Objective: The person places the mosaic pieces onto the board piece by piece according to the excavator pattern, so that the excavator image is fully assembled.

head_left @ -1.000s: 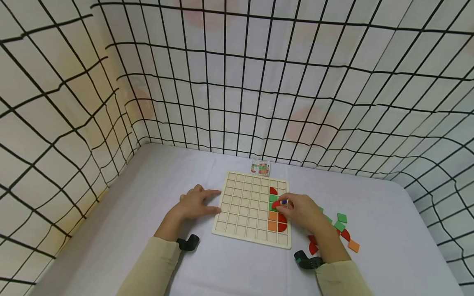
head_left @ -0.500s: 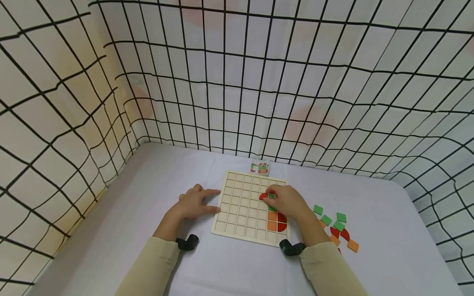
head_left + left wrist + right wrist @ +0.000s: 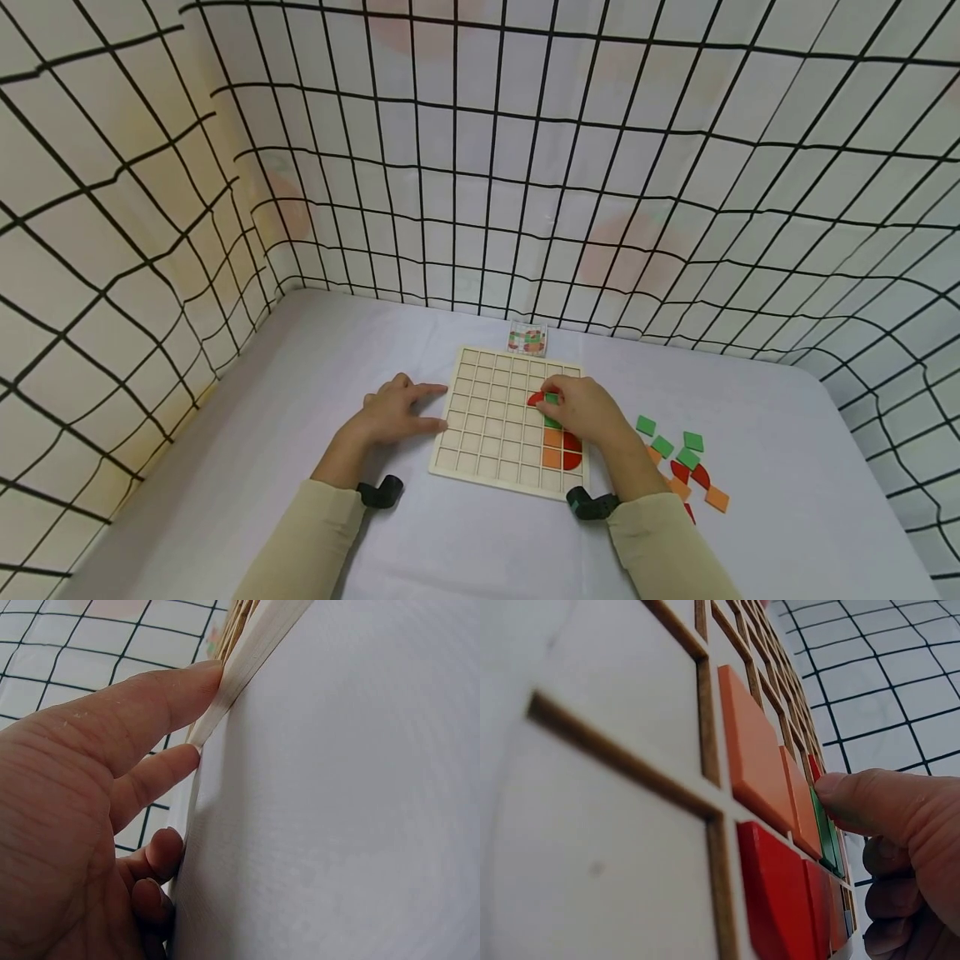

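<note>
Over on the left, the person's left hand (image 3: 392, 412) has its thumb and forefinger stretched out against the near side of the wooden board (image 3: 476, 423), touching the rim without grasping it; that looks to me like steadying. A small picture card (image 3: 527, 339) lies just beyond the board's far edge, showing coloured shapes on a grid.

Next comes the red piece (image 3: 534, 399), at the square just left of the upper green one. The right hand (image 3: 585, 406) has it pinched between thumb and forefinger, its other fingers curled in. I can't tell whether the piece is fully down in its square. I'd judge the step in hand is seating it; the move calls for squaring its straight edges to the slot, pressing it flat and letting go without nudging its neighbours.

Those neighbours are the green squares (image 3: 552, 422), with the orange squares (image 3: 552, 459) on the near side of them and two red rounded pieces (image 3: 572, 460) beside the orange.

Farther right, loose tiles (image 3: 687, 457) in green, orange and red lie scattered on the table (image 3: 795, 475), to pick from after this one.
</note>
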`<state>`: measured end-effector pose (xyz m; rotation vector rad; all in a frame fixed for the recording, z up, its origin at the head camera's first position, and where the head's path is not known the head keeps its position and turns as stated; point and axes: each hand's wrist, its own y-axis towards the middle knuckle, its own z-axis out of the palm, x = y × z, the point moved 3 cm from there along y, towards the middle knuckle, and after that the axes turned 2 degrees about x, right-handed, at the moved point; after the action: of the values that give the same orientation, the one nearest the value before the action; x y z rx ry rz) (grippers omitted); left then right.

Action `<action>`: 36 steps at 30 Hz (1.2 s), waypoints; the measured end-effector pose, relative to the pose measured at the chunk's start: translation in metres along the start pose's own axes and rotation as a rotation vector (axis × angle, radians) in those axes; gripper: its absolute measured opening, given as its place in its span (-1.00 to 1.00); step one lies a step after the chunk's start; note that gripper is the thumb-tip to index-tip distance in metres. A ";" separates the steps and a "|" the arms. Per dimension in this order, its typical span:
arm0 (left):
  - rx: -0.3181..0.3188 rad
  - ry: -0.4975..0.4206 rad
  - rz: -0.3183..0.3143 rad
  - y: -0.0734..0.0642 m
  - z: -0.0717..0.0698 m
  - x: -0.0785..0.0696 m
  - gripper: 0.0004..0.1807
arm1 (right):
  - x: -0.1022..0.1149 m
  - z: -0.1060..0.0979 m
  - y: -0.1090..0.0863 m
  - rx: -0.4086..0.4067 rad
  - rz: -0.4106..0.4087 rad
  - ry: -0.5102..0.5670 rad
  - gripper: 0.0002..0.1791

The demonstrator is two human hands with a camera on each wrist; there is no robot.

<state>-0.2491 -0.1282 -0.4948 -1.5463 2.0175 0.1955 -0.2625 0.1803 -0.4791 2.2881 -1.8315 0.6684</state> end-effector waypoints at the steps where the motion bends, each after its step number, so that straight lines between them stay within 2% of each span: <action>1: -0.001 0.000 0.000 0.000 0.000 0.000 -0.27 | 0.000 0.000 0.000 0.001 -0.003 0.005 -0.65; 6: -0.003 0.001 0.001 -0.001 0.000 -0.001 -0.28 | -0.002 0.000 -0.002 0.013 -0.021 0.022 -0.65; 11: -0.010 -0.007 0.004 -0.003 -0.001 -0.004 -0.27 | -0.006 -0.003 -0.006 0.007 -0.005 0.036 -0.60; 17: -0.008 -0.009 -0.003 -0.002 -0.001 -0.003 -0.27 | -0.019 -0.012 -0.017 -0.023 0.059 0.091 -0.58; 24: -0.008 -0.007 0.008 -0.003 -0.001 -0.002 -0.28 | -0.042 -0.023 -0.039 -0.018 0.166 0.130 -0.50; 30: -0.007 -0.009 0.006 -0.003 -0.002 -0.002 -0.28 | -0.071 -0.032 -0.063 -0.028 0.222 0.164 -0.52; 36: -0.007 -0.025 0.016 -0.003 -0.001 -0.002 -0.27 | -0.102 -0.037 -0.088 0.017 0.252 0.193 -0.54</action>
<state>-0.2465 -0.1284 -0.4923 -1.5252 2.0124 0.2265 -0.2051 0.3071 -0.4739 1.9398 -2.0413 0.9084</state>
